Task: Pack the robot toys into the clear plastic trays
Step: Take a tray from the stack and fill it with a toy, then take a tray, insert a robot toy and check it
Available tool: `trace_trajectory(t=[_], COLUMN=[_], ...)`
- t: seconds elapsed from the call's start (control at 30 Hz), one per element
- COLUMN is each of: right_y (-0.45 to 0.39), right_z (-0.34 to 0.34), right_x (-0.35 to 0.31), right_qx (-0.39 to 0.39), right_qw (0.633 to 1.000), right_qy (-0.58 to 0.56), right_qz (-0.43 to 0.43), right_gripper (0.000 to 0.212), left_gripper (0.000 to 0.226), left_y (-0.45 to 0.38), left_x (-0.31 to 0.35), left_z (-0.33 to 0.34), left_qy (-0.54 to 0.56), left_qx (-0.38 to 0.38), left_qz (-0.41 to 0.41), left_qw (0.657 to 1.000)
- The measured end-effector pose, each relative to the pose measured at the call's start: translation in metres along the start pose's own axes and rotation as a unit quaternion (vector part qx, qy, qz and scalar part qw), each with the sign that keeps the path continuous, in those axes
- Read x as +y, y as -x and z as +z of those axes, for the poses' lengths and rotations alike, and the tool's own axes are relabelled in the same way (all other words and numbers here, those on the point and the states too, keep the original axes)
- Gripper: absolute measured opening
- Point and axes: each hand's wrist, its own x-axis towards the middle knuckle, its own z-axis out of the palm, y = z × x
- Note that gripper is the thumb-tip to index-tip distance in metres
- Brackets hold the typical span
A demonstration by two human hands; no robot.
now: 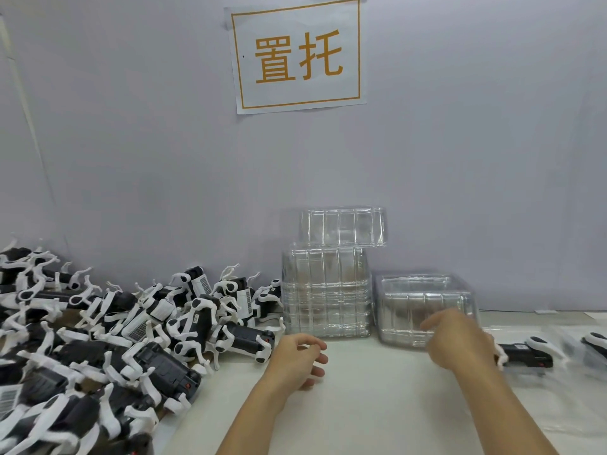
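A large heap of black-and-white robot dog toys (124,330) covers the left of the white table. A tall stack of clear plastic trays (325,293) stands at the back centre, with one tray (343,226) lying askew on top. A shorter stack of clear trays (423,303) stands to its right. My left hand (297,361) hovers empty, fingers loosely curled, between the heap and the tall stack. My right hand (460,339), blurred, reaches in front of the shorter stack with fingers extended and holds nothing. A packed robot toy (525,354) lies at the right.
A grey wall with a paper sign (297,55) stands right behind the stacks. More clear packaging with another toy (594,344) lies at the far right edge. Bare white table surface (377,405) stretches between my forearms.
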Motion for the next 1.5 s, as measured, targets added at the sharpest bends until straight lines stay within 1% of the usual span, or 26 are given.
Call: trace_trajectory(t=[0.07,0.13,0.3,0.37,0.4,0.43,0.47,0.5,0.53,0.57,0.63,0.67,0.7,0.77,0.87,0.97,1.0,1.07,1.13,1.17,1.23,1.3,1.37,1.5], right_y=[-0.003,-0.006,-0.008,-0.005,-0.004,-0.003,-0.002,-0.001,0.001,0.002,0.004,0.004,0.003,-0.005,-0.014,-0.02,-0.02,-0.02,-0.014,-0.011,-0.005,-0.004,-0.008,-0.03], right_z=[-0.006,-0.01,-0.014,-0.016,-0.018,-0.02,-0.023,-0.025,-0.026,-0.026,-0.027,-0.027,-0.028,-0.029,-0.03,-0.023,-0.021,-0.02,-0.022,-0.023,-0.026,-0.032,-0.04,-0.058], right_x=[0.011,0.02,0.022,0.016,0.011,0.004,-0.003,-0.011,-0.018,-0.023,-0.026,-0.024,-0.019,-0.008,0.007,0.02,0.022,0.019,0.006,-0.004,-0.028,-0.059,-0.093,-0.151], right_qx=[0.031,0.059,0.093,0.116,0.131,0.138,0.13,0.102,0.052,-0.016,-0.153,-0.197,-0.221,-0.224,-0.203,-0.171,-0.165,-0.139,-0.078,-0.038,0.03,0.055,0.061,0.126], right_qw=[0.998,0.993,0.988,0.989,0.988,0.985,0.984,0.985,0.989,0.992,0.988,0.98,0.973,0.97,0.974,0.981,0.983,0.988,0.997,0.998,0.988,0.971,0.959,0.942], right_qy=[-0.057,-0.092,-0.103,-0.075,-0.078,-0.097,-0.122,-0.135,-0.134,-0.113,-0.021,0.034,0.072,0.096,0.093,0.08,0.078,0.069,0.005,-0.041,-0.127,-0.169,-0.155,-0.023], right_qz=[0.02,0.043,0.072,0.051,0.034,0.015,-0.005,-0.021,-0.034,-0.044,-0.025,-0.006,0.008,0.018,0.024,0.039,0.036,0.02,0.0,-0.021,-0.085,-0.158,-0.227,-0.309], right_gripper=[0.037,0.043,0.042,0.034,0.031,0.029,0.029,0.028,0.028,0.026,0.024,0.027,0.032,0.04,0.046,0.057,0.056,0.046,0.038,0.038,0.042,0.049,0.059,0.072], left_gripper=[0.022,0.022,0.022,0.023,0.024,0.025,0.026,0.026,0.026,0.026,0.026,0.026,0.026,0.026,0.025,0.026,0.025,0.025,0.025,0.025,0.025,0.024,0.024,0.025], left_y=[0.0,0.0,0.001,0.001,0.001,0.001,0.001,0.001,0.001,0.001,0.002,0.002,0.002,0.001,0.001,0.001,0.001,0.001,0.001,0.001,0.001,0.001,0.002,0.004], left_x=[0.0,0.0,0.0,0.001,0.001,0.002,0.002,0.003,0.003,0.002,0.002,0.002,0.002,0.002,0.001,0.001,0.0,0.001,0.001,0.001,0.002,0.002,0.004,0.004], left_z=[0.0,0.001,0.0,0.0,0.001,0.001,0.001,0.001,0.001,0.001,0.001,0.001,0.001,0.001,0.002,0.002,0.002,0.002,0.002,0.002,0.003,0.005,0.006,0.008], left_qy=[-0.004,-0.01,-0.027,-0.031,-0.032,-0.034,-0.035,-0.035,-0.036,-0.038,-0.042,-0.044,-0.044,-0.044,-0.049,-0.051,-0.051,-0.053,-0.054,-0.054,-0.054,-0.054,-0.056,-0.06], left_qx=[0.002,0.004,0.01,0.013,0.014,0.014,0.013,0.012,0.011,0.01,0.009,0.009,0.008,0.006,0.006,0.006,0.006,0.007,0.007,0.006,0.006,0.003,-0.003,-0.01], left_qz=[0.002,0.005,0.018,0.027,0.031,0.034,0.036,0.036,0.037,0.038,0.041,0.042,0.042,0.043,0.044,0.045,0.045,0.046,0.046,0.047,0.048,0.049,0.05,0.055], left_qw=[1.0,1.0,0.999,0.999,0.999,0.999,0.999,0.999,0.999,0.999,0.998,0.998,0.998,0.998,0.998,0.998,0.998,0.998,0.997,0.997,0.997,0.997,0.997,0.997])
